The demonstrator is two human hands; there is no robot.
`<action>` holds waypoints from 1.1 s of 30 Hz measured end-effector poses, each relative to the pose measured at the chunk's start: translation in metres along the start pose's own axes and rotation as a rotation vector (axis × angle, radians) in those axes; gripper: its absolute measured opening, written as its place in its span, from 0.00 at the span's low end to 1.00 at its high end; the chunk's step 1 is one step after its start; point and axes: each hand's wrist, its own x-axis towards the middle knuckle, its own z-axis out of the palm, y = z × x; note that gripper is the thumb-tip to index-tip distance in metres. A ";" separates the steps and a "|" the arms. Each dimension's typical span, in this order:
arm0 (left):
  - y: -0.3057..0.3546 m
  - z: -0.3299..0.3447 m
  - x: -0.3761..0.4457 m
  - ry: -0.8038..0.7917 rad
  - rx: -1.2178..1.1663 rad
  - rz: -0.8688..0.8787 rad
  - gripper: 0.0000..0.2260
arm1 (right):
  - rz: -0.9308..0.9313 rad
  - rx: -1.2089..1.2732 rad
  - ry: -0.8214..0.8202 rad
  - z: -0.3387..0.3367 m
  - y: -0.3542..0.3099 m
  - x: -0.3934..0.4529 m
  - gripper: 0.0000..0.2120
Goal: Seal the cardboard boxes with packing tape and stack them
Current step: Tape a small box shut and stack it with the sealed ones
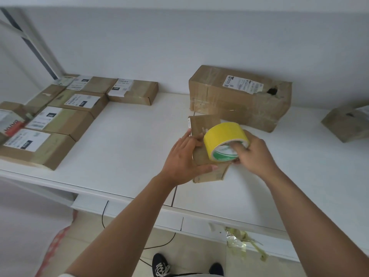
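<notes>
Near middle of white table [123, 140], small cardboard box [201, 124]: light, stiff, likely easy to shift. Left hand [184, 156] spread flat, steadying its side. Right hand [253, 154] clamped on yellow tape roll [225, 141], fingers through core.

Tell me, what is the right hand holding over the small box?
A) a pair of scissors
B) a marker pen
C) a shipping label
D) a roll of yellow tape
D: the right hand grips a roll of yellow tape over the small box, which the left hand steadies.
</notes>
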 end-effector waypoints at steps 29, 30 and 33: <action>0.035 0.000 0.011 -0.076 0.109 -0.217 0.26 | 0.201 0.294 -0.005 0.015 0.006 -0.015 0.04; 0.038 0.001 0.010 -0.086 0.165 -0.217 0.23 | 0.192 0.274 -0.007 0.015 0.007 -0.014 0.06; 0.043 0.003 0.011 -0.100 0.282 -0.210 0.21 | 0.180 0.244 -0.012 0.014 0.007 -0.013 0.08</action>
